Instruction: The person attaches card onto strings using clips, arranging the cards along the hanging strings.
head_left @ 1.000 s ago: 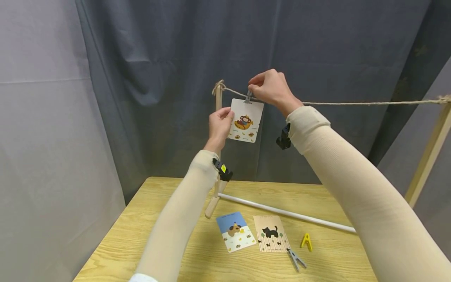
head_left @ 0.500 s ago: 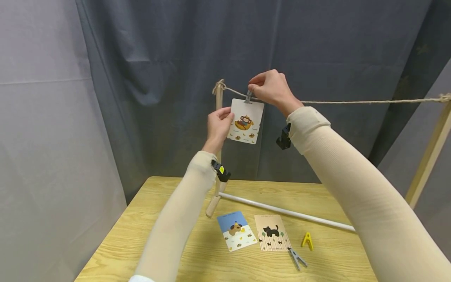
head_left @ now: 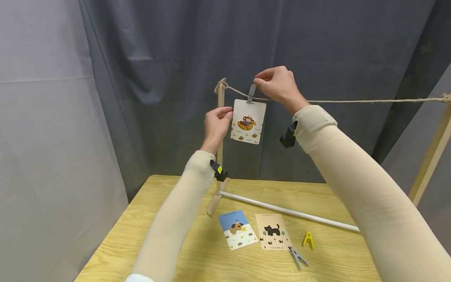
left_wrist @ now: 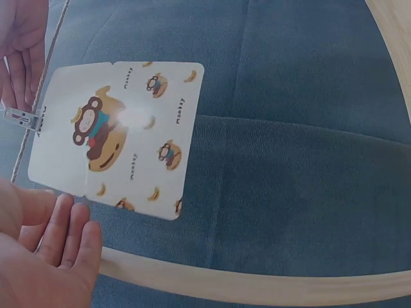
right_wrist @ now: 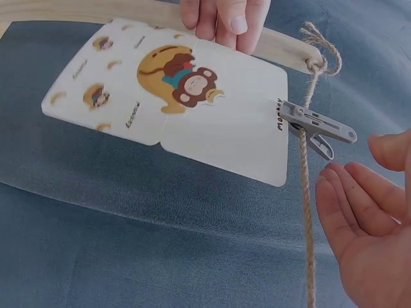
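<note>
A white card [head_left: 248, 121] with a monkey and banana picture hangs from the string [head_left: 352, 102] near its left end. A grey clothespin [right_wrist: 318, 122] is clamped on the card's top edge and the string. My right hand [head_left: 280, 86] is just beside the clothespin; the right wrist view shows the thumb and fingers spread apart, off its handles. At the card's left edge is my left hand [head_left: 216, 127], its fingers [left_wrist: 67, 224] fairly straight and no longer pinching; whether a fingertip still touches the edge is hard to tell.
A wooden post [head_left: 220, 98] holds the string's left end, another post [head_left: 431, 150] its right. A white rod [head_left: 289, 211] runs low between them. On the table [head_left: 169, 235] lie a dog card [head_left: 237, 230], a cat card [head_left: 273, 232], a yellow clothespin [head_left: 308, 239] and a grey clothespin [head_left: 297, 257].
My right hand has let go of the clothespin and moved slightly up and right. The left fingers have loosened from the card and drawn slightly left. The card now hangs from the clothespin.
</note>
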Demonstrator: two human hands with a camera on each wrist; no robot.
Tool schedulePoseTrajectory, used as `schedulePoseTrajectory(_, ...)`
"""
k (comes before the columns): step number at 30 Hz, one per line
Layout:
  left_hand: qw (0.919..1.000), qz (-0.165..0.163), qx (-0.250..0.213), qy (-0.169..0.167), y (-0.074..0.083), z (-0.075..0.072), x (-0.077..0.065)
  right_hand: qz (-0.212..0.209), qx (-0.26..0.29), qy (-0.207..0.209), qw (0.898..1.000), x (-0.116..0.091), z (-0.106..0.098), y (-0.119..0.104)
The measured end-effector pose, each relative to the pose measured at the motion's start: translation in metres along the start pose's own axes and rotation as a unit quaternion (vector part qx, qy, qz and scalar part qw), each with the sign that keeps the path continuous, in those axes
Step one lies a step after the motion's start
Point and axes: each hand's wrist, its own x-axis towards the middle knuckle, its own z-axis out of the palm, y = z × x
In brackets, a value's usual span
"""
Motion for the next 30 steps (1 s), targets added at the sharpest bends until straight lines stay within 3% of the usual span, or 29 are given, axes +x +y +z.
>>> schedulePoseTrajectory(9,0.9996,0.027,0.002,-0.007,-0.003,-0.012,-0.001,0.043,0.069,0.009,0.997,-0.007,-0.008,-0.001)
schedulePoseTrajectory(15,0.9990,0.037,0.001,-0.023,-0.005,-0.022,-0.012,0.030,0.102,0.022,0.994,-0.018,-0.012,0.002)
schedulePoseTrajectory(22,0.9987,0.027,0.005,-0.042,-0.019,-0.032,-0.025,0.021,0.165,0.028,0.986,-0.031,-0.017,0.007)
schedulePoseTrajectory(30,0.9970,0.012,0.025,-0.071,-0.040,-0.043,-0.043,-0.030,0.192,0.041,0.980,-0.066,-0.012,0.017)
